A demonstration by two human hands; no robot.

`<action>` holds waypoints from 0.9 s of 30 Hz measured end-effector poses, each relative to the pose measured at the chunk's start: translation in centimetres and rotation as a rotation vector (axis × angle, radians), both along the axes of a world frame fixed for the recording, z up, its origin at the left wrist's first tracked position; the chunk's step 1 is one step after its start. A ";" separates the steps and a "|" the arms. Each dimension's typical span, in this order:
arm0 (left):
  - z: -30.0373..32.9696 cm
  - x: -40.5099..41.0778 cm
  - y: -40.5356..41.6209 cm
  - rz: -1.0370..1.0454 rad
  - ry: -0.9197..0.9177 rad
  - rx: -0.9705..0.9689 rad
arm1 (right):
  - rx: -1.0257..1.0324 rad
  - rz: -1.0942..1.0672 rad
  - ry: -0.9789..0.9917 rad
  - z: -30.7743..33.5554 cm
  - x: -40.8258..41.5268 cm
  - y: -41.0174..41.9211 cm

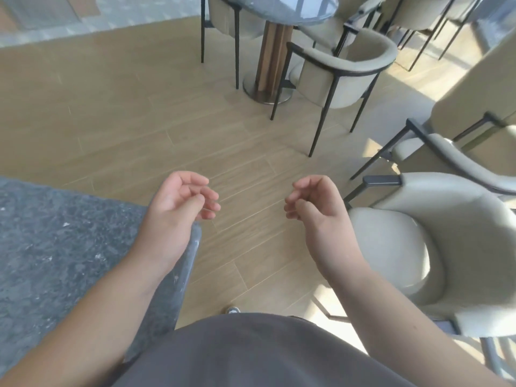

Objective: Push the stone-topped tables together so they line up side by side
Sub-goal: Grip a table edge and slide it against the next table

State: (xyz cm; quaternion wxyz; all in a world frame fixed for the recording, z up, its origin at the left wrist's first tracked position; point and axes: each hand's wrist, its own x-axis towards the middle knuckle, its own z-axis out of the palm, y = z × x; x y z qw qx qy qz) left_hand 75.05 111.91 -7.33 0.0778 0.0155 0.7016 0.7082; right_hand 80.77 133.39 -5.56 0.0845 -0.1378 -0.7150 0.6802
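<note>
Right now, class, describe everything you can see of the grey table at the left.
The grey table has a speckled, dark grey top that looks like polished stone, with a rounded, glossy edge. Only part of it shows; its legs are hidden. It stands at the person's left on the wood floor. The left forearm crosses above its edge; contact cannot be told. The left hand holds nothing.

Grey speckled stone-topped table [61,247] at near left; round stone-topped table [284,9] far off, well apart.

Two tables: near grey one [55,247], far glossy one [284,8]; two hands, left [178,202], right [312,199]; at least five beige chairs; one shoe [232,310].
</note>
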 end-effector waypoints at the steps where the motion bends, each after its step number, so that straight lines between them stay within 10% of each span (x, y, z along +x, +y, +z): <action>1: 0.3 -1.5 0.2 -0.001 0.011 0.004 | 0.000 0.005 0.010 0.3 -1.5 0.2; 27: 2.8 -37.9 10.1 0.579 0.056 -0.012 | 0.027 0.585 0.074 1.6 -49.9 8.3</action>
